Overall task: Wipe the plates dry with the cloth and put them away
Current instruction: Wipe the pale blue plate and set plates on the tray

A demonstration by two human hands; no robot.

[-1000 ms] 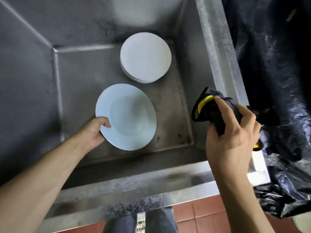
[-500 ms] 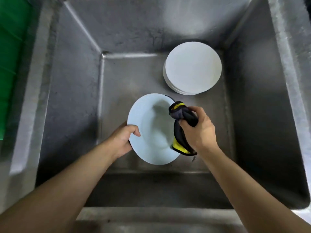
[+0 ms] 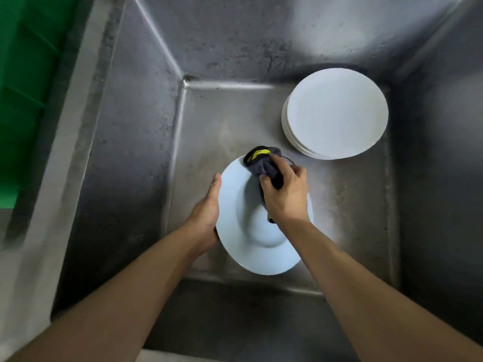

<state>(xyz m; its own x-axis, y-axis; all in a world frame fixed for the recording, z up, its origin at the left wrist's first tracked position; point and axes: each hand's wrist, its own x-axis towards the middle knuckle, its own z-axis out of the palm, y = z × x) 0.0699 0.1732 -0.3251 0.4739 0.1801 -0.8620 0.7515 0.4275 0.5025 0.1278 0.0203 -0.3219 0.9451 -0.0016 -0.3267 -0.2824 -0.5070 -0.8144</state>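
Inside the steel sink [image 3: 130, 158], left hand [image 3: 206, 212] grips plate [image 3: 235, 205]; right hand [image 3: 286, 197] clutches cloth [image 3: 264, 163].

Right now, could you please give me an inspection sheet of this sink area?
Surface: steel sink, floor stained and dull.
Job's things: pale blue plate held tilted over the sink floor; dark cloth with yellow trim at its far rim; stack of white plates in the far right corner.
Clutter: nothing seen.
Hands: left hand holds the plate's left edge; right hand grips the cloth against the plate.
Cables: nothing seen.
Surroundings: green crate left of the sink.
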